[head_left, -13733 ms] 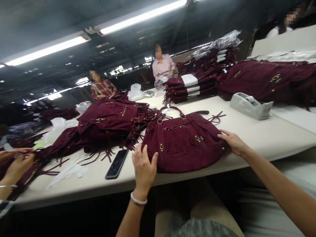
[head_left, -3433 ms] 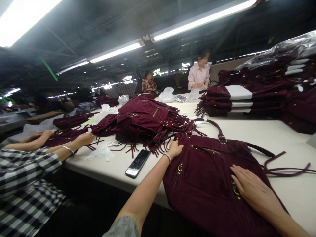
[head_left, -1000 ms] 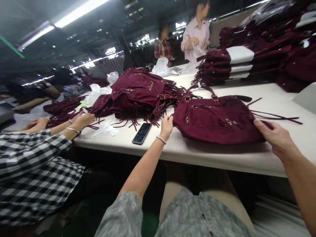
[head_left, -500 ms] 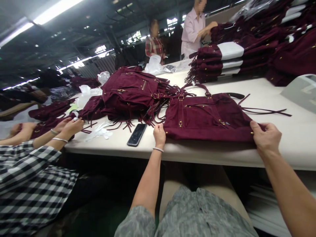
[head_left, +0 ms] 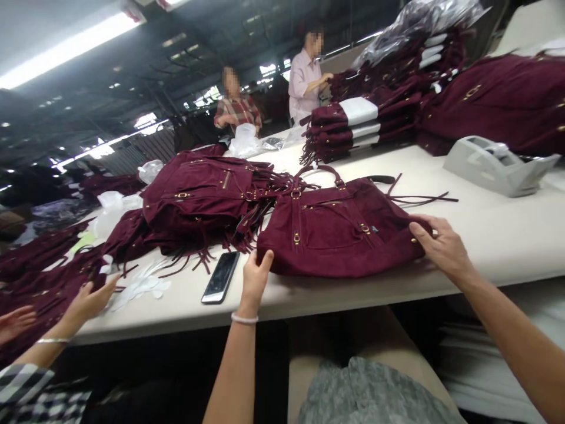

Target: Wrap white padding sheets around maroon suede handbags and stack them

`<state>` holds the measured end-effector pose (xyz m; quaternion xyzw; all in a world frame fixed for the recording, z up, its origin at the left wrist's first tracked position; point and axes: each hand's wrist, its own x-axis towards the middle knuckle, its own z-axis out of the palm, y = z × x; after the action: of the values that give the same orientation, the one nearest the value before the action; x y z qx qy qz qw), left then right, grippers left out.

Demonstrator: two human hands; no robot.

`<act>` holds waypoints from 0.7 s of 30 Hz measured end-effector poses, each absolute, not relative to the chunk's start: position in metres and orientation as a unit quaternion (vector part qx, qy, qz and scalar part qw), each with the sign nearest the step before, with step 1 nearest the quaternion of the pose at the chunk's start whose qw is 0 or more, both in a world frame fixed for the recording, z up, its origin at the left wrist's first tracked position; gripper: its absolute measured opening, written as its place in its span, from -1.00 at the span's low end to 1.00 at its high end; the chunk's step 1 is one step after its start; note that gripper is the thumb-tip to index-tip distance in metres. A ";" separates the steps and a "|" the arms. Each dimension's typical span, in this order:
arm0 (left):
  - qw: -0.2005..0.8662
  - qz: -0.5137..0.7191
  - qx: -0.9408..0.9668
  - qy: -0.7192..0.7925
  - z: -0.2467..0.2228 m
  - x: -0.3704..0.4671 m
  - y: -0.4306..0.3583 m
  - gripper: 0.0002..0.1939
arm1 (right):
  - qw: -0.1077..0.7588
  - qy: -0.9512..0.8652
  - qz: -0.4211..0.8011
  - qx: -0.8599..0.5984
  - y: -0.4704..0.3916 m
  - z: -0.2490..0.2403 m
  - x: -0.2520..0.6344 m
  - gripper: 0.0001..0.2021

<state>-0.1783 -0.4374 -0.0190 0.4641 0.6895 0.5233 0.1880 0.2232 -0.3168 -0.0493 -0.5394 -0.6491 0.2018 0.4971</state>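
A maroon bag (head_left: 335,235) with brass fittings lies on the pale table, its handles pointing away from me. At its near left corner, my left hand (head_left: 255,282) grips the fabric, thumb on top. My right hand (head_left: 445,247) pinches the near right corner, fingers partly hidden behind the bag. The bottom edge of the bag sags slightly between both hands. Just left of my left hand lies a black phone (head_left: 220,277).
A heap of maroon bags (head_left: 198,194) lies at left, near white tags (head_left: 148,285). Folded bags (head_left: 353,126) are stacked behind. A grey tape dispenser (head_left: 498,168) stands at right. A co-worker's hand (head_left: 90,300) reaches in from the left; two people stand across the table (head_left: 415,171).
The view has turned to the right, bringing the whole tape dispenser into sight. The bag's bottom edge, straight and taut before, now curves. The co-worker's hands at left have moved apart.
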 end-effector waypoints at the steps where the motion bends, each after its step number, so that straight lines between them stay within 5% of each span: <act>1: 0.205 0.542 0.454 0.677 -0.028 -0.176 -0.446 -0.58 | 0.496 -0.669 0.163 -0.529 -0.319 -0.050 0.226 -0.57; 7: 0.176 0.641 0.391 0.636 -0.046 -0.191 -0.455 -0.62 | 0.477 -0.674 0.223 -0.518 -0.312 -0.036 0.247 -0.64; 15: 0.184 0.573 0.377 0.704 -0.046 -0.204 -0.446 -0.53 | 0.459 -0.699 0.214 -0.505 -0.320 -0.048 0.248 -0.66; 21: -0.098 0.410 0.620 0.662 -0.002 -0.171 -0.472 -0.61 | 0.331 -0.891 0.042 -0.308 -0.321 -0.008 0.244 -0.71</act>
<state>-0.1707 -0.4716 -0.0016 0.6198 0.6620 0.4098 -0.0984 0.2442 -0.3205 -0.0085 -0.3077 -0.8909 0.0415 0.3315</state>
